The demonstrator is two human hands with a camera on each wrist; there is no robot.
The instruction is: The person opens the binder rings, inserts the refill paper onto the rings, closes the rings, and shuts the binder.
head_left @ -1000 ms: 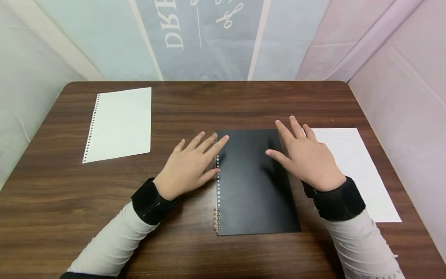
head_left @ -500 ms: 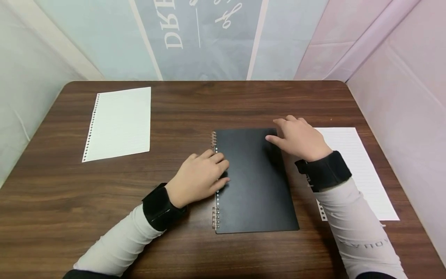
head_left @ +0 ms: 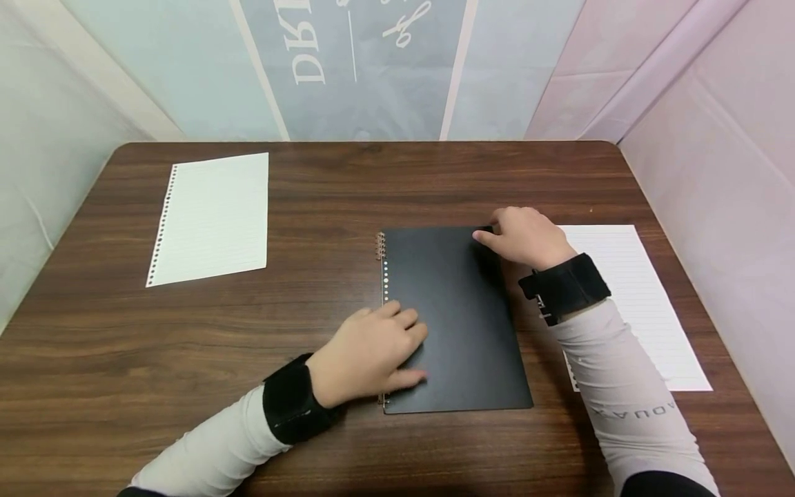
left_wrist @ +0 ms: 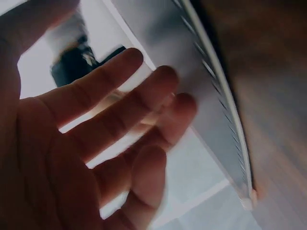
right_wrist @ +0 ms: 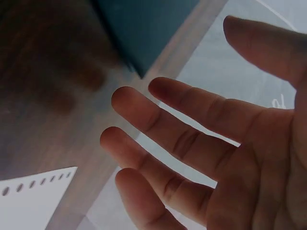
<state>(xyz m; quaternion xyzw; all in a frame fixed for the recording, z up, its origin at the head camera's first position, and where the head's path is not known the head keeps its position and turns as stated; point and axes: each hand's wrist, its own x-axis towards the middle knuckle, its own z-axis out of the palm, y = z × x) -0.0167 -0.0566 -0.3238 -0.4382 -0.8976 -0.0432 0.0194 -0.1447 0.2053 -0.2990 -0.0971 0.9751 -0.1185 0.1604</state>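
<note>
Left hand and right hand are both relaxed, fingers softly bent and a little apart, gripping nothing. Between them lies a black notebook, flat on the table. The left hand is over the notebook's near left part, across its punched edge; whether it touches the cover cannot be told. Beyond that hand, clear rings show at the far end of this edge, and more rings at the near end are partly covered by the hand. The right hand is at the notebook's far right corner, thumb over the cover; in the right wrist view the cover's corner is just beside the fingertips.

Well beyond the left hand, to its left, lies a white punched sheet, its holes along the left side. Just right of the right hand is a lined sheet, partly hidden under the forearm in its pale sleeve. Each wrist wears a black band. Past both hands, behind the table, hangs a printed backdrop.
</note>
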